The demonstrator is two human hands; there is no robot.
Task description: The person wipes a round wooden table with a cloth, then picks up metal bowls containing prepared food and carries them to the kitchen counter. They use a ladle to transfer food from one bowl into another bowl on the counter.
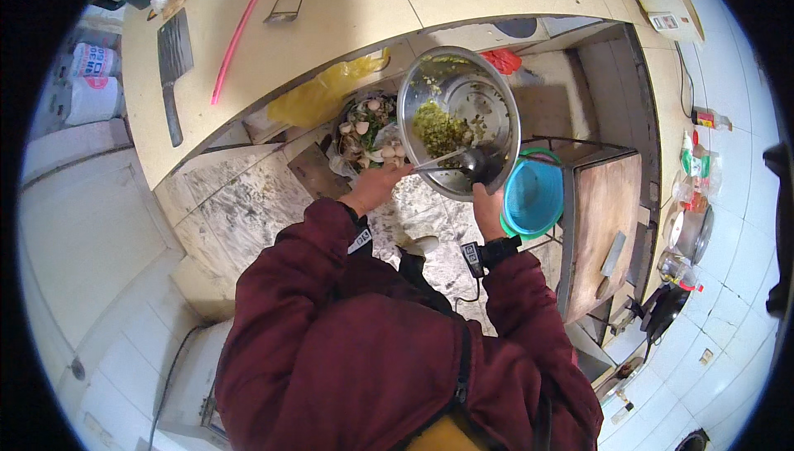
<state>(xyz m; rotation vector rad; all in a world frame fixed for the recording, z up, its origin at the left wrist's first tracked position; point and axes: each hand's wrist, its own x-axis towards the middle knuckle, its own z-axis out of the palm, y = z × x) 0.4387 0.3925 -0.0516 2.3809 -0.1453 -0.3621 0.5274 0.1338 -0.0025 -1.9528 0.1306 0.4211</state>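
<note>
A metal basin is tilted in front of me, with chopped yellow-green vegetable stuck to its bottom and side. My left hand is closed at the basin's near left edge, around the handle of a ladle whose dark bowl lies inside the basin. My right hand grips the basin's near rim, thumb on top and fingers mostly hidden beneath. Just left of the basin, a waste heap of eggshells and green scraps sits low down.
A yellow plastic bag hangs under the counter, which bears a cleaver, a pink long-handled tool and a peeler. Right of me are a blue basket and a wooden board with a knife.
</note>
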